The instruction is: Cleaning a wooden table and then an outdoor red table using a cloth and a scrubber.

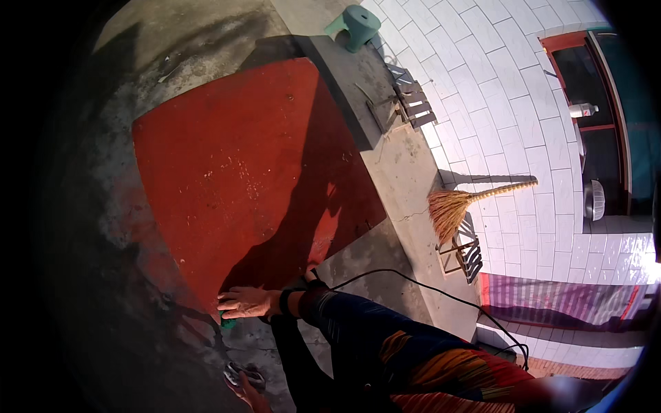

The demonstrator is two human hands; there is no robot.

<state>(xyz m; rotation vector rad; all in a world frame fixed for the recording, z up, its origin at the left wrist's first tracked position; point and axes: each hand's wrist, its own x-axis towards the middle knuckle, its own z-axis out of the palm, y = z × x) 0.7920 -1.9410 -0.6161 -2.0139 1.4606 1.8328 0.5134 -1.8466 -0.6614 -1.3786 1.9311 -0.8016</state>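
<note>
My left hand [246, 301] presses down at the near corner of a large red board [213, 172]. Under its fingers shows a bit of a green scrubbing pad [228, 321], mostly covered by the hand. Farther right, at the board's near edge, a small part of my right hand [310, 272] shows; it appears to grip that edge, with its fingers largely hidden. Both wrists carry black bands. The board has pale scuffs and lies partly in my shadow.
A straw broom [451, 210] leans against the white tiled wall [496, 89]. Slatted wooden stools [415, 104] and a green plastic stool [358, 26] stand along it. A black cable [420, 283] runs rightward from my wrist. Wet concrete [138, 303] lies left; a foot in a sandal [246, 377] is below.
</note>
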